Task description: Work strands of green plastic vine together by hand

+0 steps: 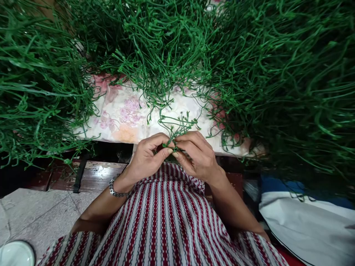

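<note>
1. Nearest is the person's striped garment [158, 221], red and white, spread over the lap.
2. At the lower left, a round white object [16, 255], partly cut off by the edge, lies on the pale speckled floor [47, 214].
3. At the lower right is a white and blue bundle [307, 218].
4. Farther in on the left, a dark red wooden surface [102, 175] is crossed by a black strap [80, 175].
5. The left hand [146, 157], a bracelet [118, 188] at its wrist, pinches a green sprig [181, 129] between thumb and forefinger.
6. The right hand [198, 157] is curled close beside it, thumb and fingertips closed on the same sprig, which fans out above the fingers.
7. Beyond the hands lies a floral cloth [127, 114], white with pink, purple and orange blooms.
8. Farthest, heaps of green stems [166, 40] cover the cloth's far side and both ends.
</note>
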Available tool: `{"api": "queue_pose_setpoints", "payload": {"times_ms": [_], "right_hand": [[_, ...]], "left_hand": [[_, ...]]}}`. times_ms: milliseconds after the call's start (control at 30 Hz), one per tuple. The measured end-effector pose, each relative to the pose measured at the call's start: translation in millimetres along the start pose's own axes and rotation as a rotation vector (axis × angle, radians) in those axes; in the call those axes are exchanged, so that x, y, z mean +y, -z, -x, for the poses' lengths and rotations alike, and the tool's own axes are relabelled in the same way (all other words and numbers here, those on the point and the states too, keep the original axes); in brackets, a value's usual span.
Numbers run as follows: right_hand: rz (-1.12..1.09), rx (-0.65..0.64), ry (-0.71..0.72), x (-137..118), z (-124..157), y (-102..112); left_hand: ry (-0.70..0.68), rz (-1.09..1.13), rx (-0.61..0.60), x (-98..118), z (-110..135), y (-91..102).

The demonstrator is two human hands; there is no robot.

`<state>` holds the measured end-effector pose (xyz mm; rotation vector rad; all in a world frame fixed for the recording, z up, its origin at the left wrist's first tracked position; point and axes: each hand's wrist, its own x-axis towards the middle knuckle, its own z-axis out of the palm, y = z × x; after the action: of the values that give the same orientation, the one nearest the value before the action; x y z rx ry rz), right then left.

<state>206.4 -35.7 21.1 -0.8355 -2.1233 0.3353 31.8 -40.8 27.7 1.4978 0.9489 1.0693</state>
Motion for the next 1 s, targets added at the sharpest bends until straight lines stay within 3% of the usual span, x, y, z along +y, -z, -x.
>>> {"api": "queue_pose_setpoints", "payload": {"times_ms": [100, 333, 533, 733, 1000], "right_hand": [[-0.115, -0.006, -0.079, -1.2, 2.0, -1.6], [-0.258, 0.042, -0.214, -7.3, 2.2, -2.9], [-0.147, -0.116, -0.189, -8.5, 1.8, 2.4], [-0.043, -0.112, -0.158, -9.3, 3.6, 1.8], [-0.076, -0.144, -0.116, -9.3, 3.6, 0.7]], "left_hand": [[-0.045, -0.083, -0.019, 2.7, -1.6, -0.9], [-0.003, -0.212, -0.122, 8.0, -6.1, 0.2], [-0.016, -0.297, -0.110, 6.0, -5.2, 4.3], [-0.142, -0.308, -0.204, 1.3, -2.2, 8.1], [-0.098, -0.328, -0.336, 7.7, -2.1, 14.9]]}}
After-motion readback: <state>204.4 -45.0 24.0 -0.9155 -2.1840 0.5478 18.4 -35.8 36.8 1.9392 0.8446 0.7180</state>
